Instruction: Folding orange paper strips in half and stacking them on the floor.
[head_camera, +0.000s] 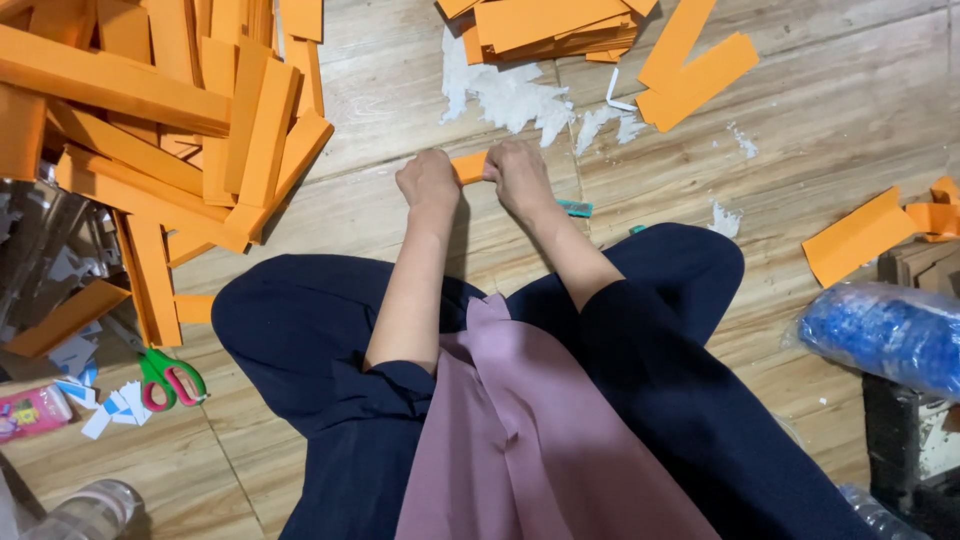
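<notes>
Two hands are pinching one orange strip (469, 166) at upper centre of the frame, left hand (428, 182) and right hand (515, 172) both closed on it. Scissors (165, 375) are lying at lower left beneath the strip pile (170, 120).

The scene was evenly and fairly brightly lit, with soft indoor light that seemed to come from above and slightly ahead of the person. Shadows were weak: a faint one lay on the floor (800, 130) just beside the left hand (428, 182), along the forearm, and thin ones sat under the orange paper strips (170, 130) far to that hand's left. No harsh glare showed; only the plastic-wrapped blue bundle (890, 335) well right of the right hand (517, 175) glinted a little. Focus was sharp at the hands, softer toward the corners, where lines bent slightly.
</notes>
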